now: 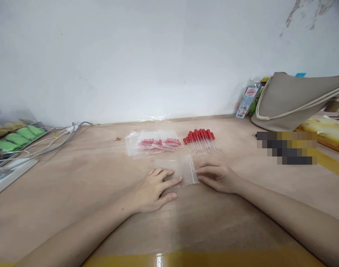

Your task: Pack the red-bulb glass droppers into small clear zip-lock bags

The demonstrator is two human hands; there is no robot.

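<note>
A clear zip-lock bag (187, 171) lies flat on the table in front of me, its zip strip toward the right. My left hand (155, 190) rests palm down with fingers spread, the fingertips on the bag's left part. At the bag's zip end is my right hand (218, 176), fingers curved and thumb slightly apart from them, the tips close to the bag's edge. Whether they touch it is hard to tell. Just beyond lies a row of red-bulbed droppers (201, 139) with clear stems. Left of these, several clear bags (158, 142) are piled up, some holding red-bulbed droppers.
A power strip (16, 170) with grey and white cables (65, 139) lies at the left, near green packets (22, 137). On the right stand a clear labelled bottle (247, 100) and a grey bag (291, 100). A yellow package (325, 131) and a pixelated dark item (291, 148) lie nearby.
</note>
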